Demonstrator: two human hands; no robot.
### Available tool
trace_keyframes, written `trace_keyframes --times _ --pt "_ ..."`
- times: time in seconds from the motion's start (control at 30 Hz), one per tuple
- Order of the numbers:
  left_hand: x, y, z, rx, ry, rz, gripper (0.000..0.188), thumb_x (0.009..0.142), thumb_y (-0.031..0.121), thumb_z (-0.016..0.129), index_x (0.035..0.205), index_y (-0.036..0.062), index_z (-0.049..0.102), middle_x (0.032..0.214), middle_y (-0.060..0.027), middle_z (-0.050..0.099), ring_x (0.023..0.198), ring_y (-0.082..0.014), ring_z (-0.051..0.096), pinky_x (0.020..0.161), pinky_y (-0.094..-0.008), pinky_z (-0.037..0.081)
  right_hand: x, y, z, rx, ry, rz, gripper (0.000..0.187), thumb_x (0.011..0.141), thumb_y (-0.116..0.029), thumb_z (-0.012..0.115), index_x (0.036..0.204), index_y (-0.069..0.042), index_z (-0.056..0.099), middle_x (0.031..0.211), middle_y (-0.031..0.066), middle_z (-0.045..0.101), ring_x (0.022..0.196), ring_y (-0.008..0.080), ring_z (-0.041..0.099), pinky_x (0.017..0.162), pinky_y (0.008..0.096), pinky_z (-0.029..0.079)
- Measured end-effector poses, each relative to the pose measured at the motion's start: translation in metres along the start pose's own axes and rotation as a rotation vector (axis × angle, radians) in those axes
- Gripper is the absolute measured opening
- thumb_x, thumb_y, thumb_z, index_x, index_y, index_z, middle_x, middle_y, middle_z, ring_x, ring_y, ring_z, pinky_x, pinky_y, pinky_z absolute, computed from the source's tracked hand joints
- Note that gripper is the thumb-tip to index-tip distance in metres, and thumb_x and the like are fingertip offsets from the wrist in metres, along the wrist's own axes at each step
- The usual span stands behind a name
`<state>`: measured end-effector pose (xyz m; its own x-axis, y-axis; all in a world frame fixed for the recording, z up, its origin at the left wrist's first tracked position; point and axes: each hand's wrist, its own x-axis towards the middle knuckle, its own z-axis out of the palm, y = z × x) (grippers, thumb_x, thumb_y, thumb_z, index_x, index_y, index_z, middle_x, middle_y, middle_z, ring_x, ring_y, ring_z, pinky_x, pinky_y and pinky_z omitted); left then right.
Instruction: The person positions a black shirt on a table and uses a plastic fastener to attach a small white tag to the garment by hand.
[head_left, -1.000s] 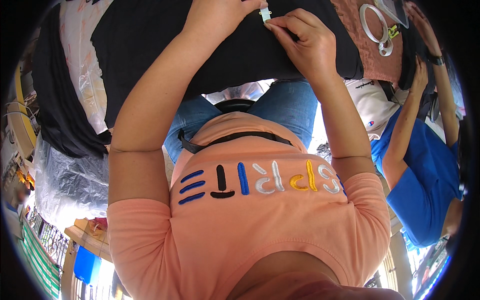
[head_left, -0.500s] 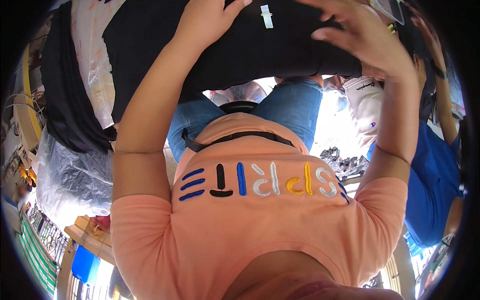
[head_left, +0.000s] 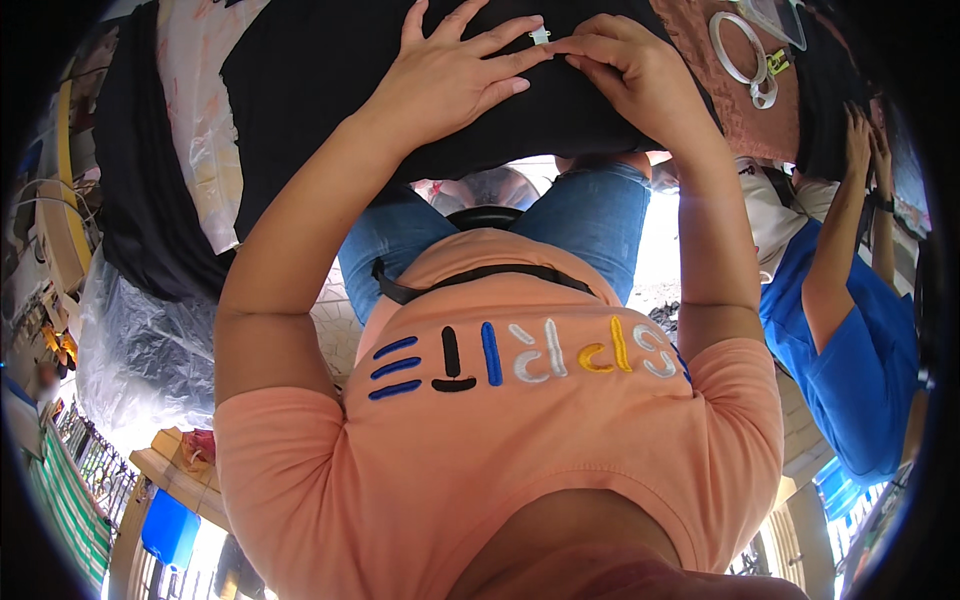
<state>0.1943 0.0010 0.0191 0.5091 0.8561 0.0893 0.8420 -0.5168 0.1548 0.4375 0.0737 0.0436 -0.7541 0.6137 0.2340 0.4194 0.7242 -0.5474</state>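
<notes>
Black cloth [head_left: 330, 110] is spread across the work surface above my lap. My left hand [head_left: 445, 80] lies on it with its fingers spread, their tips beside a small white strip [head_left: 541, 36]. In the earlier frame this strip shows small metal-coloured bits at its sides; now fingers partly cover it. My right hand [head_left: 635, 80] is bent in from the right, index fingertip at the strip's lower end and thumb close under it. The other right fingers are curled, and whatever they pinch is too small to make out.
White tape rings [head_left: 738, 50], a small yellow-and-black tool [head_left: 778, 62] and a clear container [head_left: 780, 20] lie on brown cloth [head_left: 745, 125] at right. A person in blue [head_left: 840, 340] has both hands at more black fabric [head_left: 825, 100]. Clear plastic [head_left: 130, 350] hangs left.
My right hand has come left and down from the right side to the white strip. My left hand has moved right and spread beside it. The rings at right are now uncovered.
</notes>
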Motion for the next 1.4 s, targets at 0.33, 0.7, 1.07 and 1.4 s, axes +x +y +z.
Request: trace_keyframes --times 0.33,0.7,1.07,1.4 --pt "-0.017 -0.055 -0.022 -0.176 0.465 -0.062 0.035 0.099 0.023 0.069 0.130 0.0070 0.069 0.127 -0.0116 0.070 0.122 -0.0247 0.065 0.107 -0.0346 0.047 0.026 0.026 -0.014 -0.056 0.197 0.066 0.022 0.090 -0.013 0.075 0.112 -0.010 0.074 0.106 0.0077 0.069 0.094 0.0283 0.068 0.083 0.0358 0.055" --pt "-0.080 -0.181 -0.016 -0.167 0.439 -0.969 0.029 0.093 0.028 0.074 0.114 0.0069 0.075 0.114 -0.0161 0.074 0.106 -0.0342 0.069 0.096 -0.0397 0.052 0.111 0.112 0.017 -0.272 0.400 0.298 0.012 0.086 -0.013 0.074 0.095 -0.005 0.074 0.104 0.0150 0.071 0.100 0.0377 0.068 0.088 0.0450 0.054" --pt "-0.031 -0.251 -0.021 0.096 0.810 -0.699 0.021 0.088 0.029 0.079 0.103 0.0139 0.078 0.100 -0.0124 0.072 0.098 -0.0324 0.067 0.086 -0.0427 0.052 0.116 0.098 0.009 -0.374 0.555 0.458 0.012 0.088 -0.015 0.073 0.098 -0.009 0.075 0.102 0.0125 0.072 0.097 0.0373 0.069 0.086 0.0464 0.054" --pt "-0.052 -0.233 0.010 0.176 0.742 -0.860 0.039 0.084 0.036 0.083 0.113 0.0129 0.072 0.108 -0.0062 0.071 0.105 -0.0309 0.064 0.093 -0.0450 0.049 0.083 0.051 -0.012 -0.208 0.478 0.331 0.017 0.087 -0.014 0.073 0.103 -0.007 0.075 0.102 0.0159 0.071 0.099 0.0383 0.068 0.089 0.0466 0.054"
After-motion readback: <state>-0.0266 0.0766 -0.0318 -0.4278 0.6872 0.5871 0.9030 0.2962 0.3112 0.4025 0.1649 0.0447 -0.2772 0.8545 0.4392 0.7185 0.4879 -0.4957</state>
